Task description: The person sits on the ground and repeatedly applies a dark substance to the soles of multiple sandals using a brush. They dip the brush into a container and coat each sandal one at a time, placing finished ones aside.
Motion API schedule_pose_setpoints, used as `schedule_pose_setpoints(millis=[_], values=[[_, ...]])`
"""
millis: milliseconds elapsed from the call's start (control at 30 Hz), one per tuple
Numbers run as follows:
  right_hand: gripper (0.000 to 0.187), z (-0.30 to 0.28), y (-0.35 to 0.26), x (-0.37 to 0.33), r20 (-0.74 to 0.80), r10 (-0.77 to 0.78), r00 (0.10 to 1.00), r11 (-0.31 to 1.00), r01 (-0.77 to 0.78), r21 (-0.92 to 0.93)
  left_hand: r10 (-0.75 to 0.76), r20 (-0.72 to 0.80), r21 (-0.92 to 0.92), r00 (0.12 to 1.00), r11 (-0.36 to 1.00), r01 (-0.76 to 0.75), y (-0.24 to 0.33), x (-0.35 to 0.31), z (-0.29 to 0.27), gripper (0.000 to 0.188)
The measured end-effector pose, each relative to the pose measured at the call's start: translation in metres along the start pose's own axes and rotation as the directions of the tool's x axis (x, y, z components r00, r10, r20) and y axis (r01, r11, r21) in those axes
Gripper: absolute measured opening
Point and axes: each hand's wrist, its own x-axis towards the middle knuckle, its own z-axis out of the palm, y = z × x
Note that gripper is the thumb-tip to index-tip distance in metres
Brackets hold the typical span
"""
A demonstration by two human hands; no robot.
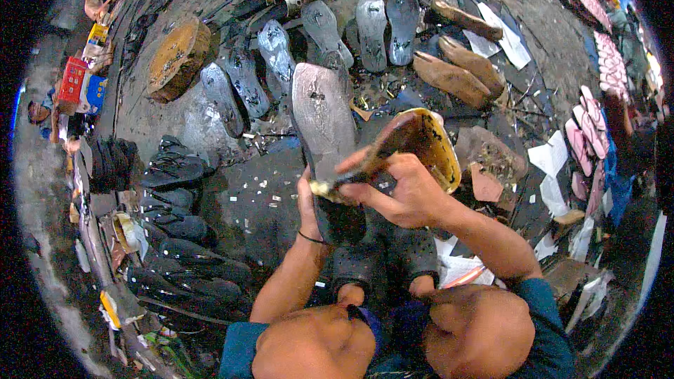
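My left hand [307,210] is closed along the left edge of a long sandal sole [326,109], held up in front of me. The sole's far part has a pale greyish coat; its near end is black. In my right hand [411,193] is a brush [324,189], gripped by its dark handle. Its pale yellowish bristles press on the sole near where the grey meets the black. Just beyond my right hand sits a tilted tub [439,151] with a yellow-brown, stained inside, partly hidden by the hand.
Several grey-coated soles [277,52] lie in an arc ahead. Brown wooden shoe lasts [453,77] lie right of them, a round wooden block [179,60] to the left. Black flip-flops [182,228] line the left side; pink sandals [586,126] lie far right. Paper scraps [550,161] litter the right.
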Motion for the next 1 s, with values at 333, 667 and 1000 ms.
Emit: schedule_pose_setpoints(millis=[333,667,1000], values=[[0.025,0.027,-0.004,-0.044,0.180,-0.475,0.862,0.874,0.486,-0.022,0.186,0.075,0.029,0.980,0.982,-0.189,0.036,0.007,-0.055,0.065],[0.046,0.031,0.000,-0.030,0.107,-0.505,0.856,0.836,0.516,-0.187,0.030,-0.021,0.040,0.999,0.999,-0.030,0.014,0.005,-0.045,0.063],[0.046,0.029,-0.020,-0.029,-0.009,-0.617,0.787,0.771,0.602,-0.207,0.096,0.070,0.080,0.993,0.992,-0.101,0.029,0.000,-0.011,0.050]])
